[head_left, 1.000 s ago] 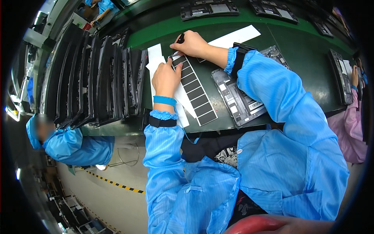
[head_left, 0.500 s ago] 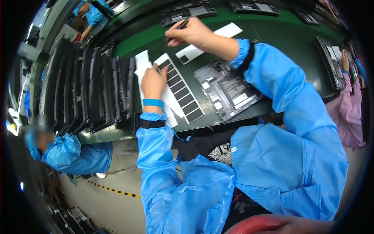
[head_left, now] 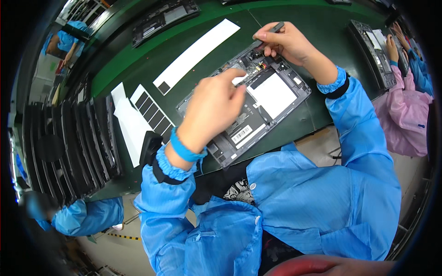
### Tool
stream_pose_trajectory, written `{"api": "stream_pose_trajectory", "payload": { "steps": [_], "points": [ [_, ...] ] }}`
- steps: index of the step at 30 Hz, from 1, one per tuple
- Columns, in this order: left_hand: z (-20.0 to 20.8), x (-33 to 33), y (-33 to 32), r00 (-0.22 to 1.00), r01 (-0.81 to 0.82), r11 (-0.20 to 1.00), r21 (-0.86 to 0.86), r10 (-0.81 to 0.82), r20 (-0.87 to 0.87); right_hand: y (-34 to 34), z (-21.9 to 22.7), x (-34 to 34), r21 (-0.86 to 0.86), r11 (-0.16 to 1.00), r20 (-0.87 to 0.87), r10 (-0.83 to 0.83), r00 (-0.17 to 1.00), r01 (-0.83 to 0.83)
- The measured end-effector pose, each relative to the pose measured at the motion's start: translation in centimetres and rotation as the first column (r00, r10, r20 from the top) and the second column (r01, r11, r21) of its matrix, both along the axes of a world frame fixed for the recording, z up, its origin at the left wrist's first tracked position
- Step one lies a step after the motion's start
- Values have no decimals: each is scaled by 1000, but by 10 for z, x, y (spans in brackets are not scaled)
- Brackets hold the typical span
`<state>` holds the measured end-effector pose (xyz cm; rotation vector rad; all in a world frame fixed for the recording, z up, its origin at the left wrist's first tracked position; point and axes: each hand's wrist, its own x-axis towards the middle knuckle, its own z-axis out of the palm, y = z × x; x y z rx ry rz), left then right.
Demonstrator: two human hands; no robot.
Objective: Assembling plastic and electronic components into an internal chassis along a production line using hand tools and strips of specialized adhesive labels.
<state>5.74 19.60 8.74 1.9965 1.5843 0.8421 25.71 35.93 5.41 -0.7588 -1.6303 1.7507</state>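
Note:
An opened laptop base (head_left: 276,94) lies tilted on the green bench, its circuit board, black battery and a white panel showing. Over its left part hovers my left hand (head_left: 214,103), thumb and forefinger apart with nothing visible between them; whether the fingertips touch the base, I cannot tell. At the base's far edge, my right hand (head_left: 287,43) pinches dark tweezers (head_left: 277,27) between thumb and fingers. Left of the base is a white sheet of black rectangular stickers (head_left: 152,112), partly behind my left wrist. A long white strip (head_left: 198,55) with one dark square lies beyond.
Several dark laptop parts (head_left: 69,142) stand upright in a row at the left. White backing paper (head_left: 131,129) overlaps the sticker sheet. Another laptop base (head_left: 165,20) lies at the far side, and one more (head_left: 370,53) at the right before a person in pink (head_left: 400,119).
My left hand has left the sticker sheet and moved right, over the laptop base. My right hand, still holding the tweezers, has gone to the base's far edge. The head view has shifted.

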Motion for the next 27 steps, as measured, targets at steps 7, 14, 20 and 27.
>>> {"api": "stream_pose_trajectory", "payload": {
  "steps": [7,14,20,27],
  "points": [
    [-28,29,29,968,70,994,-79,-87,-236,21,-11,20,25,998,3,-57,998,57],
    [-27,35,25,965,112,993,-35,-117,-235,20,-16,22,11,1000,71,8,997,-9],
    [-27,33,25,962,94,994,-60,-107,-253,14,-9,13,-84,996,90,-15,996,22],
    [-27,33,24,963,95,995,-29,-99,-249,19,-21,13,50,998,160,-42,986,35]
  ]
}}
